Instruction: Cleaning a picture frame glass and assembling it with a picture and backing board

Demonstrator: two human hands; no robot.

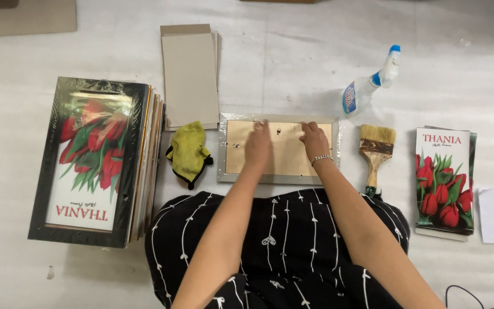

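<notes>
Both hands press flat, fingers spread, holding nothing: the left hand and right hand rest on the brown backing board of a silver picture frame lying face down on the white floor covering, between a yellow cloth and a paintbrush. Even pressure near the edges should seat the board squarely. Fingertips and any retaining tabs are too small to make out.

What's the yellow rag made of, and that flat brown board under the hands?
The crumpled yellow rag looks like soft cloth: it folds and bunches. The flat brown board in the pale frame looks like matte fibreboard or stiff card, dull and tan; which one is unclear.
</notes>
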